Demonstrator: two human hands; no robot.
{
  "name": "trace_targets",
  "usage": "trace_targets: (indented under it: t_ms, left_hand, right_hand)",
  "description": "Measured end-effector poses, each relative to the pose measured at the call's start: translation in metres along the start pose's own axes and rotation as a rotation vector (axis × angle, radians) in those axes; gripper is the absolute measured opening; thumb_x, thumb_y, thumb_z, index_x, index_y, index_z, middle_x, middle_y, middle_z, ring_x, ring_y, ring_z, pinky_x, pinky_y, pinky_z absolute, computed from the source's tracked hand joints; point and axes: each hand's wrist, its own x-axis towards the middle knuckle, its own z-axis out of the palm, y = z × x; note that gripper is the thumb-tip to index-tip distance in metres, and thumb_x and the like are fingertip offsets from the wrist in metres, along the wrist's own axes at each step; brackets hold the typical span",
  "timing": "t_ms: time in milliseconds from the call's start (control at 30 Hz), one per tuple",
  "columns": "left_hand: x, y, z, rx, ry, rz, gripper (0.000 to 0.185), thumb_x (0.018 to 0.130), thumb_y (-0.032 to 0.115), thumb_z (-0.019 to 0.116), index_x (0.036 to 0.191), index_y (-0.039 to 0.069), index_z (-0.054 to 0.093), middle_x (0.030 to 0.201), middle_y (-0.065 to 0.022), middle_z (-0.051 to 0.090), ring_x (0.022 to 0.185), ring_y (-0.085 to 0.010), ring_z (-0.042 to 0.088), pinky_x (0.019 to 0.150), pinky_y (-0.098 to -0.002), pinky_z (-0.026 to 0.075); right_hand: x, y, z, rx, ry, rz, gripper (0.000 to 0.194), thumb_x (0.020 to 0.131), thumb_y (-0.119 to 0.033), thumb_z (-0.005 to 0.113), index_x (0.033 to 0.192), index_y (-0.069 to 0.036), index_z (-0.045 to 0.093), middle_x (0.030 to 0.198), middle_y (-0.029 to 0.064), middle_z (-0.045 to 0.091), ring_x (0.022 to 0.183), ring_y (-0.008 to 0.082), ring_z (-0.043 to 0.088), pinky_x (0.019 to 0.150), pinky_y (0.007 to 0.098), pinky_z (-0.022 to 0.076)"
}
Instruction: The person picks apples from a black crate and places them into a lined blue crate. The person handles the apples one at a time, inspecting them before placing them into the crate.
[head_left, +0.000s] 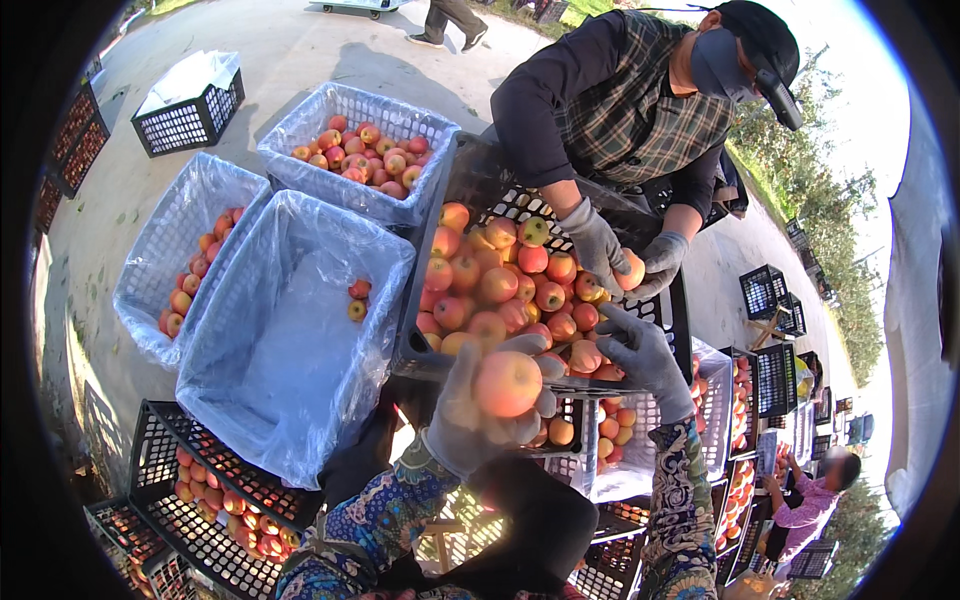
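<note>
A red-yellow apple (508, 384) rests in my gloved left hand (480, 409), raised over the near edge of a black plastic crate (416, 358) that holds many apples (499, 286). My right hand (639, 354), in a grey glove, is over the crate's near right part, fingers spread and bent beside the apples; nothing shows in its grasp. Across the crate, a co-worker's two gloved hands (600, 244) hold another apple (630, 270). Left of the crate is a crate lined with clear plastic (225, 360), with a few apples (358, 300) at its right side.
Two more lined crates with apples stand at the far left (142, 277) and behind (281, 154). A black crate of apples (161, 495) is at lower left. More crates (776, 379) and another person (802, 510) are at right. The co-worker (637, 112) leans in close opposite.
</note>
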Motion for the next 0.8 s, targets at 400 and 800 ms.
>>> trace_targets:
  t_ms: [400,800]
  left_hand:
    - [-0.005,0.009,0.019,0.690,0.112,-0.137,0.065,0.079,0.039,0.084,0.128,0.003,0.063,0.125,-0.0164,0.066,0.111,-0.0255,0.067,0.097,-0.0383,0.054]
    - [0.003,0.011,0.004,0.617,0.034,-0.077,0.054,0.092,0.043,0.074,0.125,0.001,0.065,0.124,-0.0146,0.066,0.115,-0.0259,0.065,0.103,-0.0403,0.051]
  right_hand:
    - [0.155,0.014,0.071,-0.612,-0.213,-0.270,0.065,0.090,-0.033,0.070,0.150,-0.013,0.053,0.140,0.0220,0.062,0.127,0.0400,0.061,0.108,0.0490,0.0482]
    - [0.168,-0.010,0.113,-0.363,-0.342,-0.291,0.084,0.081,-0.028,0.084,0.154,-0.009,0.048,0.132,0.0194,0.065,0.124,0.0322,0.063,0.103,0.0412,0.0530]
